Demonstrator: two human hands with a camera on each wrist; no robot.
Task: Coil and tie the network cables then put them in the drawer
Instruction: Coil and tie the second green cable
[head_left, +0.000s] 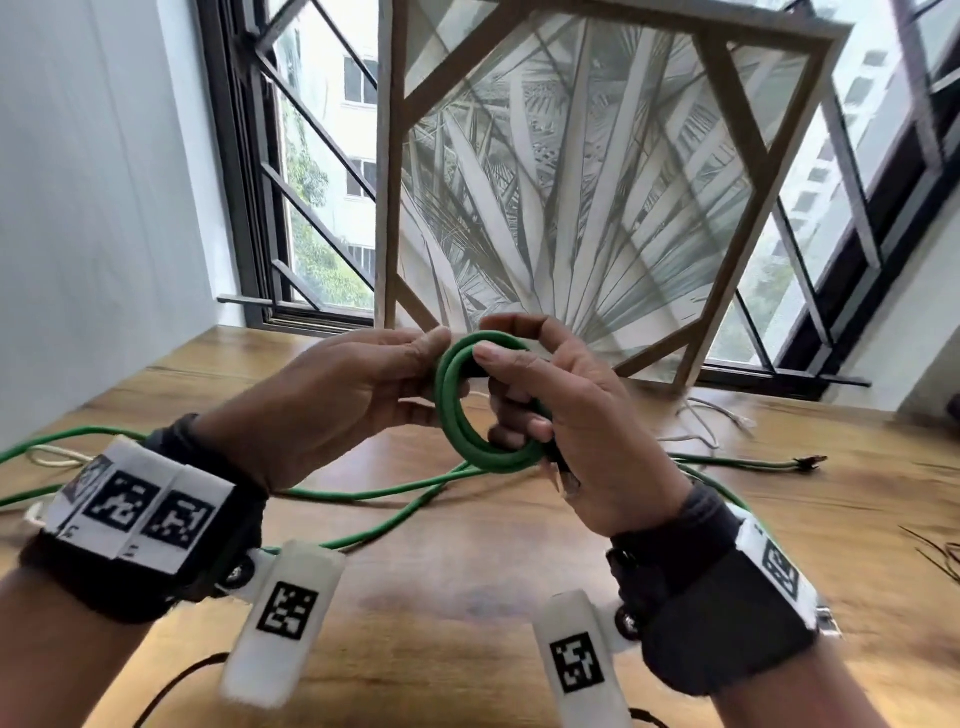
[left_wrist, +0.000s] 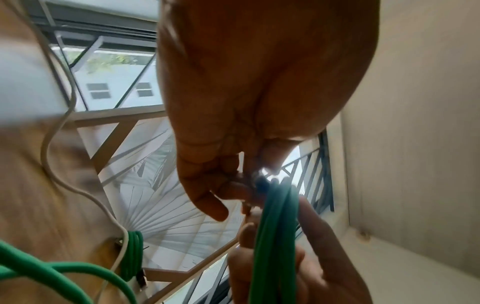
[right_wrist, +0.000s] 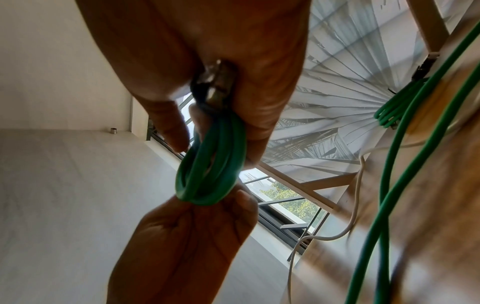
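You are holding a small green coil (head_left: 480, 405) of network cable above a wooden table (head_left: 467, 571), a few loops wound so far. Your right hand (head_left: 566, 415) has its fingers curled through and round the coil, thumb on the near side, and the right wrist view shows a plug (right_wrist: 217, 82) tucked against that palm. Your left hand (head_left: 337, 395) pinches the coil's left edge between thumb and fingertips.

Most of the work is still ahead. The rest of the green cable (head_left: 395, 499) trails loose across the table to both sides, so the winding has only begun. No tie is round the coil yet.

Farther off to your right lies what looks like a second bundle of green cable (right_wrist: 389, 111) with a plug at its end; it is blurred, so whether it is tied cannot be told. A white cable (head_left: 711, 421) lies uncoiled on the table near a framed leaf print (head_left: 597, 182) that leans against the window.

No drawer is in view in any picture, so nothing shows as put away.
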